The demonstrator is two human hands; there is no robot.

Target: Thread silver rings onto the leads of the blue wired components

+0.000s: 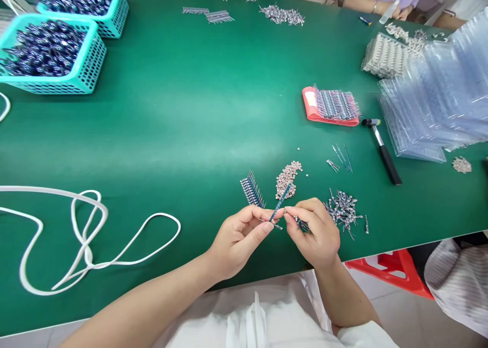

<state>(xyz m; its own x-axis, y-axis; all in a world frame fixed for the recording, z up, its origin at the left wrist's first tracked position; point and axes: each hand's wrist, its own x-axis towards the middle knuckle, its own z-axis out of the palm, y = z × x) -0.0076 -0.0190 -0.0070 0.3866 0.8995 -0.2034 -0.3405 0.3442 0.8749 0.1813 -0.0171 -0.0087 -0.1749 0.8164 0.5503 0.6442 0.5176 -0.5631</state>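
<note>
Between thumb and fingers my left hand (244, 239) pinches a thin blue strip (281, 201), which slants up to the right, with a small metal-legged part at its lower end. My right hand (315, 231) is closed in a pinch close to the strip, on a tiny piece too small to make out. Just past my hands lies a pile of small round beige discs (286, 179). A blue strip lined with wire-legged parts (252, 189) rests beyond my left fingers. Right of my right hand is a heap of loose wire-legged parts (343, 208).
A black-handled hammer (387, 157) lies at right, near a red packet (331, 115) bearing stacked strips. Clear plastic trays (438, 99) are piled beyond it. Turquoise baskets (86, 66) of dark coils stand far left; a white cord (86, 251) loops below. Other people's hands work across the table.
</note>
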